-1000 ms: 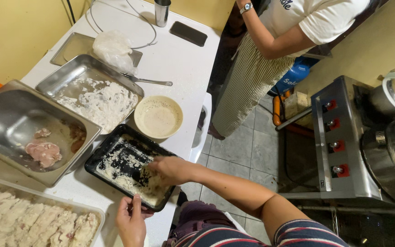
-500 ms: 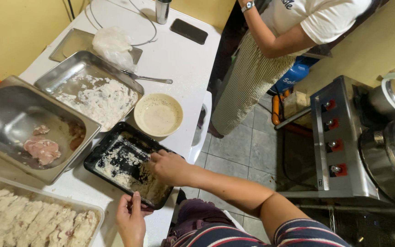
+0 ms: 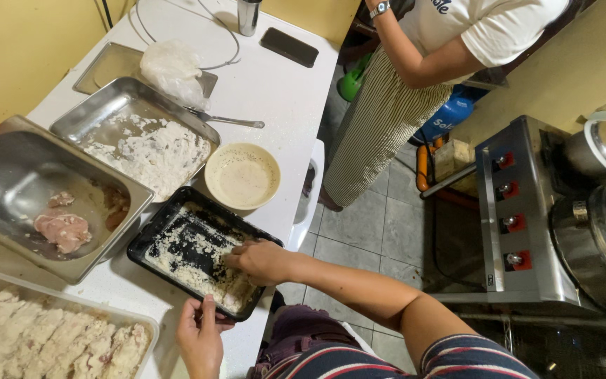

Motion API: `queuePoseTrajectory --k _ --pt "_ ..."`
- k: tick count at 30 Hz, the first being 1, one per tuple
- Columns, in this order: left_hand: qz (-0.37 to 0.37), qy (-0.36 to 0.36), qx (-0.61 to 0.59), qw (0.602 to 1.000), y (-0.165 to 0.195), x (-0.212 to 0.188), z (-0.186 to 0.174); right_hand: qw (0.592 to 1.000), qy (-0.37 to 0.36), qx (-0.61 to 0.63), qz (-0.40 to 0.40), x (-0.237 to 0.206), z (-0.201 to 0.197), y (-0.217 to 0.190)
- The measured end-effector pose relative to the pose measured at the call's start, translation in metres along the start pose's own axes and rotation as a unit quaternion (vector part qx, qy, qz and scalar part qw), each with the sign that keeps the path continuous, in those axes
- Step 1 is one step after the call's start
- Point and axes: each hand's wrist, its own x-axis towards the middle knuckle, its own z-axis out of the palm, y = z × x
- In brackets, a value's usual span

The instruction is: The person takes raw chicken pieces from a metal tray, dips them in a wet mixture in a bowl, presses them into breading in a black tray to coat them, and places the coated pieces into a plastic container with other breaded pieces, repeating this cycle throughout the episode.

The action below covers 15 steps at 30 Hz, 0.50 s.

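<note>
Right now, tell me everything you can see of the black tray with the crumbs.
The black tray is a shallow rectangular pan with a raised rim, dark and glossy. It sits askew near the white table's front edge. Pale crumbs cover it unevenly, with bare black patches mid-tray. The right hand presses into the crumbs at its right end; the left hand touches its near rim. A cream bowl sits by its far edge.

Wearer: both hands bare, no gloves, rings or watch seen. Left hand (image 3: 201, 337) and right hand (image 3: 261, 261) show short, unpainted nails. Right forearm bare to above the elbow. Short sleeve (image 3: 457, 361) striped dark navy with thin red and pale lines. Dark purple garment (image 3: 303, 337) over the lap.
</note>
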Motion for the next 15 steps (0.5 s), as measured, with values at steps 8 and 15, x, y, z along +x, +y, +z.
queuePoseTrajectory --k 8,15 --pt "0.002 0.003 0.0 1.0 -0.0067 0.004 -0.0031 0.985 -0.021 0.167 -0.046 0.0029 -0.0042 0.0022" --pt "-0.002 0.006 0.009 1.0 -0.0078 0.0049 -0.0046 0.997 0.04 0.002 0.068 0.0036 -0.0031 -0.0044"
